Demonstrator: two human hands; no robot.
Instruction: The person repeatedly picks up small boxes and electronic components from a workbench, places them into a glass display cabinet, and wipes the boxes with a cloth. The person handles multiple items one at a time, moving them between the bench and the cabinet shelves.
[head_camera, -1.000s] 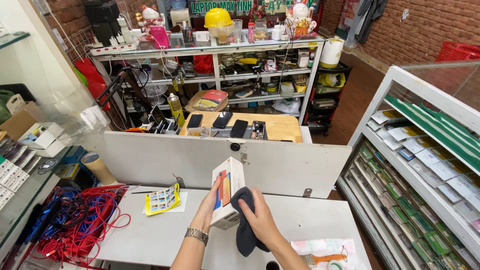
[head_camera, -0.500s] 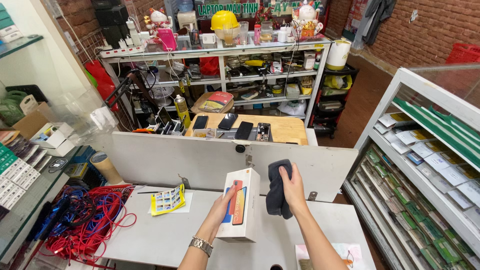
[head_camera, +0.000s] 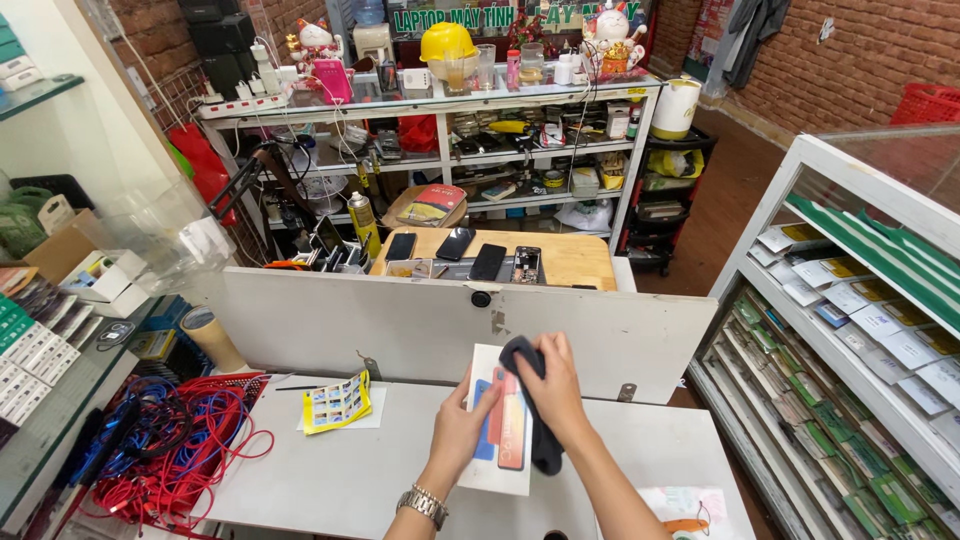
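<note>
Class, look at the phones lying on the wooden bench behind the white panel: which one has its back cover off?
The rightmost phone in the row. Its inner parts show, while the three to its left are plain dark slabs.

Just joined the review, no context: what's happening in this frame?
A person at a white counter holds a white phone box flat in the left hand. The right hand presses a dark cloth onto the box's printed face. A yellow card and a tangle of red and blue cables lie to the left.
</note>
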